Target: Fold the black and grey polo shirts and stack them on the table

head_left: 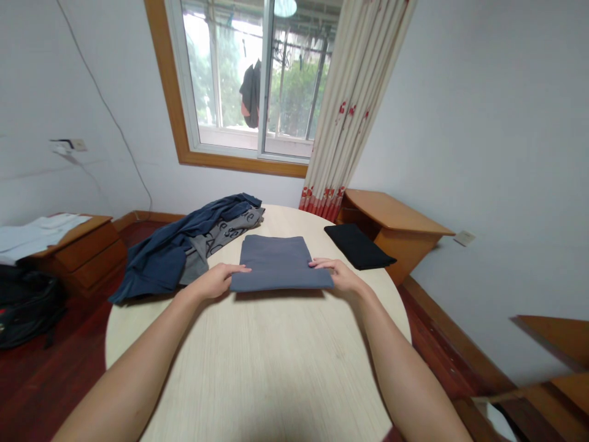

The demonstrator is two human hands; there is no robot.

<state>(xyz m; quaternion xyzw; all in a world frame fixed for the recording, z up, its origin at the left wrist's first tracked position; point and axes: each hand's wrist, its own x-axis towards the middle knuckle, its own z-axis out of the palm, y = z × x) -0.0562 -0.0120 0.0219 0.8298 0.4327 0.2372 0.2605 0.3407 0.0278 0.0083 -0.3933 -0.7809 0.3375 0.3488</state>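
A grey-blue folded garment (278,264) lies in the middle of the round light wooden table (271,362). My left hand (219,279) grips its near left corner, thumb on top and the other fingers hidden beneath. At the near right corner, my right hand (339,274) holds the cloth in the same way. The near edge is lifted a little off the tabletop and casts a shadow. Its far part rests flat. What kind of garment it is, I cannot tell.
Left on the table lie loose clothes, a navy garment (161,258) and a grey printed one (234,230). A folded black cloth (358,245) sits at the right edge. Beyond stand a wooden desk (396,212) and a patterned curtain (354,104). A drawer cabinet (85,258) is at left.
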